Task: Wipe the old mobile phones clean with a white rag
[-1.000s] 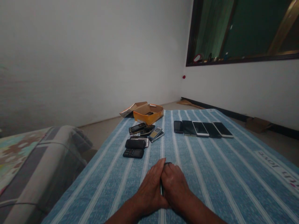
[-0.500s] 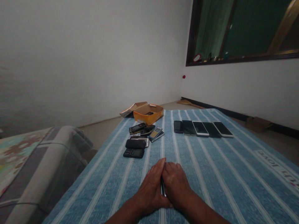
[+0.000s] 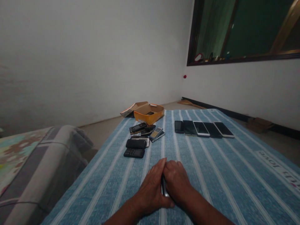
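Observation:
A phone [image 3: 165, 189] stands on edge between my two hands near the front of the table; only a thin dark and silver edge of it shows. My left hand [image 3: 152, 186] presses along one side, fingers together and thumb below. Against the other side, my right hand [image 3: 177, 181] is closed with its fingers curled. Beyond my hands at the left lie a black keypad phone [image 3: 134, 153], a black phone lying face down [image 3: 136, 143], and a loose pile of older phones [image 3: 138, 127]. A silver keypad phone [image 3: 156, 133] rests on another one.
Several touchscreen phones [image 3: 201, 129] lie in a row at the back right. An open orange box [image 3: 148, 118] with a phone inside stands at the far end of the blue striped tablecloth [image 3: 211, 175]. A cloth-covered seat [image 3: 53, 156] is at the left.
My right hand has shifted very slightly, and a little more of the phone's silver edge shows between my hands. The other phones and the box lie as before.

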Demonstrator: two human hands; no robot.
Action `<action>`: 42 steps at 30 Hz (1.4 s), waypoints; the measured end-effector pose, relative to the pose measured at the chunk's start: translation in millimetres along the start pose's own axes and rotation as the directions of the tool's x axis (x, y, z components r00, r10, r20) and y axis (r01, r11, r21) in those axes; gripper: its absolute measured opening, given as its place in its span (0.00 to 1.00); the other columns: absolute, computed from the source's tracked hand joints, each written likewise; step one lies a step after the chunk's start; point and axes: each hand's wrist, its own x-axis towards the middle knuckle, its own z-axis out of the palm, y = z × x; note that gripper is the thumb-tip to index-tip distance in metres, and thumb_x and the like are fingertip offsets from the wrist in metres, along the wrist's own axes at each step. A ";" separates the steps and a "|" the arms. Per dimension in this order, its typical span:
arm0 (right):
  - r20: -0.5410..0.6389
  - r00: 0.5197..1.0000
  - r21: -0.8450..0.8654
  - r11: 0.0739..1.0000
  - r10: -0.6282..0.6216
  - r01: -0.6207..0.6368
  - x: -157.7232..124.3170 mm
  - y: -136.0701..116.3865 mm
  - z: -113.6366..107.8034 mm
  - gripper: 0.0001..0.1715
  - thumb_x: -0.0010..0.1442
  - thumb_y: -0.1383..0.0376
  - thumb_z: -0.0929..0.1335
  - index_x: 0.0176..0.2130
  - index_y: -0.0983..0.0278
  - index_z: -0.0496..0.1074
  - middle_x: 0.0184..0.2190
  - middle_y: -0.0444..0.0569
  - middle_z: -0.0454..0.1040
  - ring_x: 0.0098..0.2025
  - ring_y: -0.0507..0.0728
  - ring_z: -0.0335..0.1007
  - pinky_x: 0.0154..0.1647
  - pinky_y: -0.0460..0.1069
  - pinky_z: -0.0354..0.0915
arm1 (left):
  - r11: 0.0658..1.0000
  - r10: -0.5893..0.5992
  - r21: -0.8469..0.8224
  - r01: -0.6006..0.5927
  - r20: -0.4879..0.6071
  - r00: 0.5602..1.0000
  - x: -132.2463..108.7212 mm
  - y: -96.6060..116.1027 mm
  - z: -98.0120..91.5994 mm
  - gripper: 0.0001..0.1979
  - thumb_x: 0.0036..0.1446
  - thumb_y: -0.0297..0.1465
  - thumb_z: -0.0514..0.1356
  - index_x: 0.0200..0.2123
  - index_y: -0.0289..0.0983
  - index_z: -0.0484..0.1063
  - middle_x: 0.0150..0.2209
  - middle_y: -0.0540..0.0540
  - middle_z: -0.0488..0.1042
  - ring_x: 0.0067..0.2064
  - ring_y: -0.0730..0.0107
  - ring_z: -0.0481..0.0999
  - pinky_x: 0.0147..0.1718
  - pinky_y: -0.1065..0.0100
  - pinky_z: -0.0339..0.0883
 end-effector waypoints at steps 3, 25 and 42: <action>-0.016 1.000 -0.010 1.000 0.017 -0.017 -0.4 1.5 2.5 0.15 0.60 0.74 0.64 0.46 0.68 0.75 0.39 0.55 0.76 0.42 0.61 0.68 0.44 0.55 0.57 | 1.000 0.001 0.001 -0.001 0.004 1.000 -0.1 -0.5 0.2 0.73 0.31 0.40 0.78 0.70 0.46 0.29 0.68 0.34 0.50 0.67 0.34 0.53 0.62 0.36 0.51; 0.018 1.000 0.153 0.988 -0.017 0.014 0.6 0.7 1.1 0.20 0.61 0.72 0.65 0.53 0.67 0.72 0.46 0.55 0.77 0.49 0.62 0.69 0.57 0.60 0.54 | 0.998 0.065 0.001 -0.065 -0.053 0.997 -1.2 -4.0 3.3 0.74 0.31 0.37 0.78 0.69 0.47 0.27 0.68 0.35 0.53 0.66 0.36 0.55 0.62 0.40 0.54; -0.066 0.997 0.110 0.993 -0.035 0.042 1.1 5.9 16.7 0.19 0.61 0.72 0.64 0.52 0.68 0.72 0.43 0.56 0.77 0.46 0.62 0.69 0.51 0.58 0.59 | 0.997 0.072 0.022 -0.071 -0.059 0.996 -2.7 -7.0 5.1 0.76 0.30 0.36 0.79 0.69 0.49 0.26 0.68 0.34 0.51 0.66 0.35 0.55 0.62 0.38 0.54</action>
